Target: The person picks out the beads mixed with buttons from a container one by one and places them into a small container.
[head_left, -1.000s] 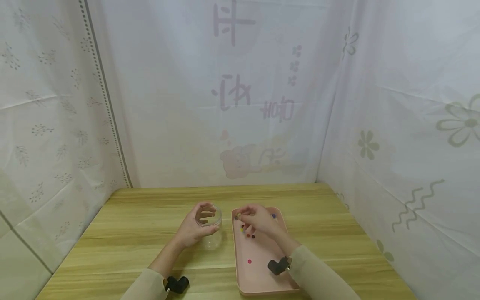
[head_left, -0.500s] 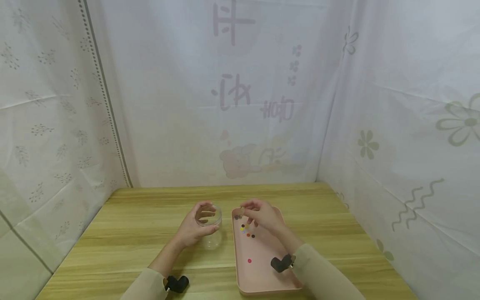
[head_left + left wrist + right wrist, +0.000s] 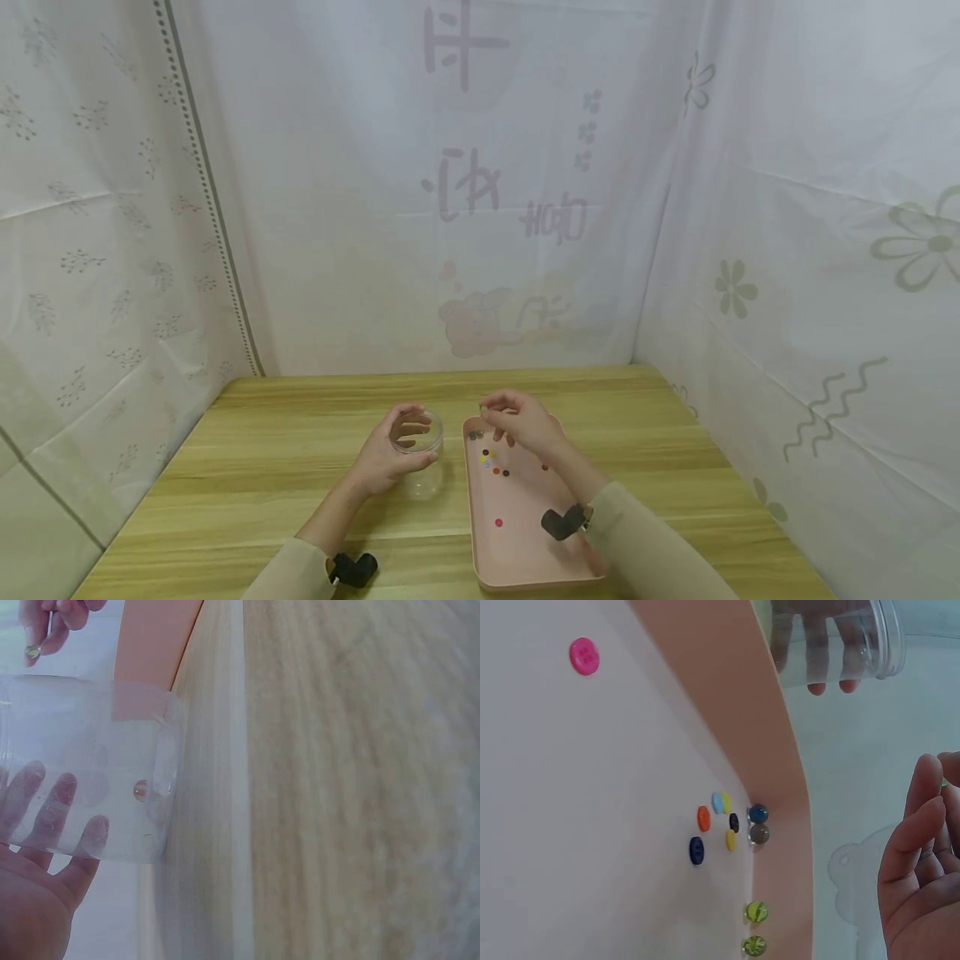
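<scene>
In the left wrist view, right hand (image 3: 56,619) pinching a marble (image 3: 32,652), left hand (image 3: 37,885) gripping jar (image 3: 90,765).

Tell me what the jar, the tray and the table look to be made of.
Jar: clear plastic, probably; the left hand's fingers show through its wall. Tray: matte pink plastic, likely, with smooth rounded rim. Table: wood or wood-look laminate, with streaked grain.

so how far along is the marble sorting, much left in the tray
Early on. Done: one marble already sits in the clear jar, which the left hand grips. In hand: the right hand pinches a greenish marble above the pink tray, near the jar mouth. Left: four marbles by the tray wall, two dark and two green; the buttons lie beside them.
</scene>
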The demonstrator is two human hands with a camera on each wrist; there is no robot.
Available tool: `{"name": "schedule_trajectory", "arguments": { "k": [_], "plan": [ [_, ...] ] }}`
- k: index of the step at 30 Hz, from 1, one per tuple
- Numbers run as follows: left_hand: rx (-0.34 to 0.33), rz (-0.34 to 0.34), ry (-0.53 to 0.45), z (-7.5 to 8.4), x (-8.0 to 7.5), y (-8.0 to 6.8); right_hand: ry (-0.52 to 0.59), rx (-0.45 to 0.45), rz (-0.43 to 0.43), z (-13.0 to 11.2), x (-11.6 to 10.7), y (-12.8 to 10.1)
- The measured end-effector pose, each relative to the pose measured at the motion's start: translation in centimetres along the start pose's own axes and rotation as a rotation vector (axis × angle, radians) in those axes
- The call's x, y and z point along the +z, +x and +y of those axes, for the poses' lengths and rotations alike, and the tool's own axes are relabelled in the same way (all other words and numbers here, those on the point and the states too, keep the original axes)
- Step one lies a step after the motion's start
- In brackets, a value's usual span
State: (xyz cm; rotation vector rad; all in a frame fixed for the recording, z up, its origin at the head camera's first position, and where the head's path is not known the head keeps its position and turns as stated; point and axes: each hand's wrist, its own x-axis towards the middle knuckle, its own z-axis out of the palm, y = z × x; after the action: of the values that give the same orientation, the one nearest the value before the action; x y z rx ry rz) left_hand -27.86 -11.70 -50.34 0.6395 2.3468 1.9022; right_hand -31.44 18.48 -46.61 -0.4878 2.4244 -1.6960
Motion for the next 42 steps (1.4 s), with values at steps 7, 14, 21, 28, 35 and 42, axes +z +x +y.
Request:
{"name": "schedule_trajectory", "arguments": {
  "k": [7, 14, 21, 28, 35, 42],
  "plan": [
    [-0.009, 0.005, -0.006, 0.0, 0.0, 0.0, 0.004, -0.018, -0.006, -1.3, 0.1, 0.0],
    [-0.003, 0.005, -0.001, 0.0, 0.0, 0.0, 0.016, -0.043, -0.018, -2.3, 0.3, 0.0],
    [-0.005, 0.016, 0.001, 0.0, -0.1, 0.0, 0.033, -0.055, -0.043, -3.8, 0.6, -0.2],
    [0.005, -0.002, -0.002, -0.1, -0.1, 0.1, 0.056, -0.062, -0.070, -5.0, 1.2, -0.2],
    [-0.004, -0.001, -0.011, 0.2, -0.1, 0.1, 0.062, -0.061, -0.083, -6.1, 2.1, -0.2],
    [0.001, -0.003, -0.008, 0.1, -0.1, 0.1, 0.078, -0.085, -0.124, -6.5, 2.8, 0.0]
  ]
}}
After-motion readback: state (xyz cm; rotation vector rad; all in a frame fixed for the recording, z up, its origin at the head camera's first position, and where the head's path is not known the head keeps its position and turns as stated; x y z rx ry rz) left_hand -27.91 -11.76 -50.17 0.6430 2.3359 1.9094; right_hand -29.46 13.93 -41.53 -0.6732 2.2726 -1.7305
